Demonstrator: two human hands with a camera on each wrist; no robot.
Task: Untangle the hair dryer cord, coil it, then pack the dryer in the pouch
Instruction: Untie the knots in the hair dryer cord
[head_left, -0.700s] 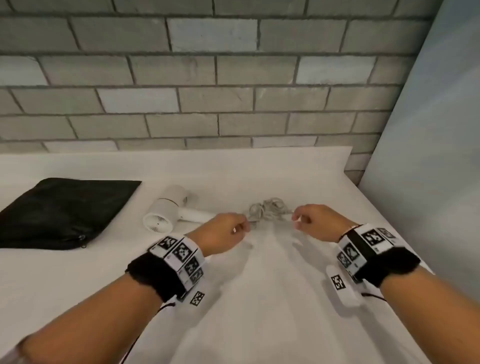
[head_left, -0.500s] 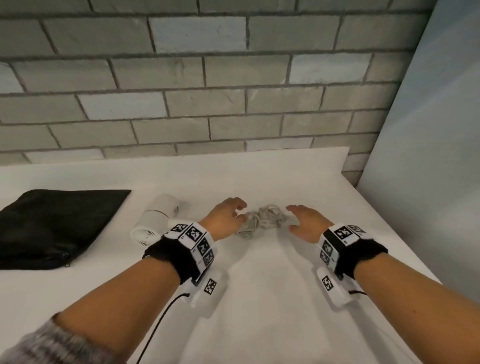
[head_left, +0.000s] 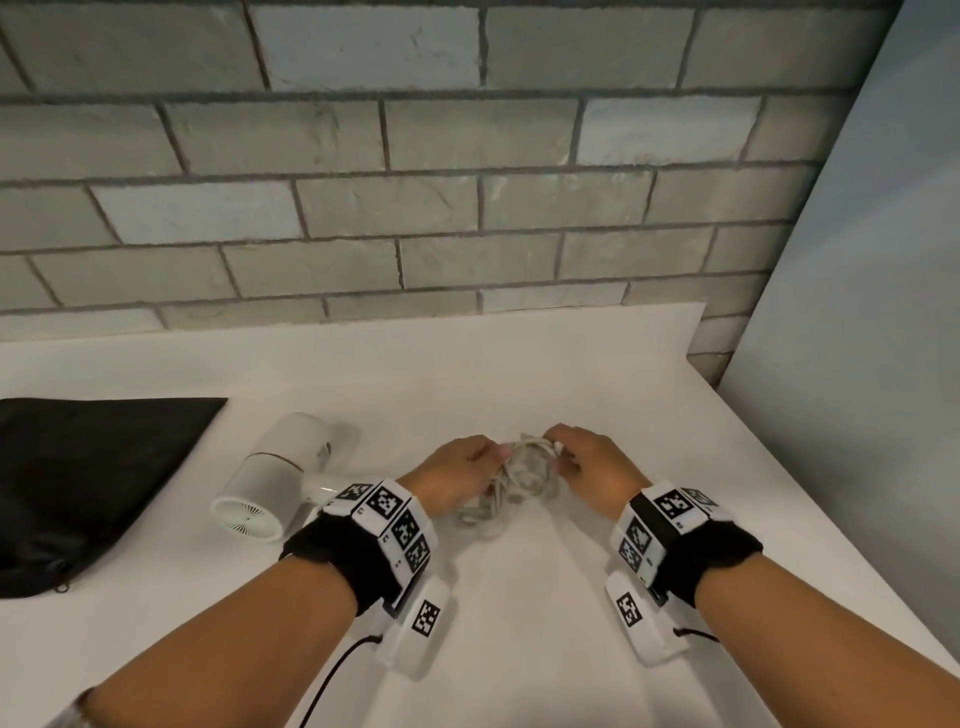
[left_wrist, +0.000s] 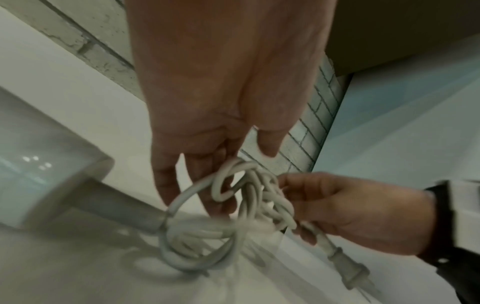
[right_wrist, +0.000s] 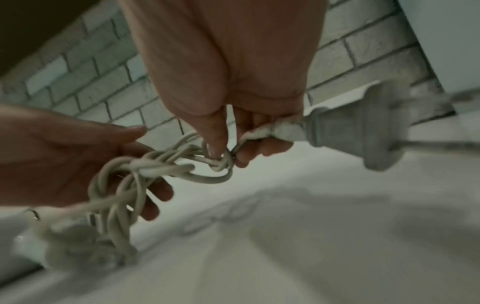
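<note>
A white hair dryer (head_left: 275, 480) lies on its side on the white table, its handle (left_wrist: 114, 207) running toward the tangled grey-white cord (head_left: 519, 475). Both hands hold the knotted bundle just above the table. My left hand (head_left: 457, 480) has its fingers hooked through loops of the cord (left_wrist: 233, 191) on the left side. My right hand (head_left: 587, 467) pinches a loop of the cord (right_wrist: 221, 162) and curls round the strand behind the plug (right_wrist: 358, 131), which sticks out past the fingers. The black pouch (head_left: 88, 478) lies flat at the far left.
A grey brick wall (head_left: 415, 182) rises behind the table (head_left: 519, 623). A pale panel (head_left: 857, 364) stands along the table's right edge. Both wrists wear black bands with marker blocks and trailing cables.
Both hands, spread open beside the cord half a second ago, have closed in on the tangle and lifted it slightly. The dryer and the pouch have not moved on the table.
</note>
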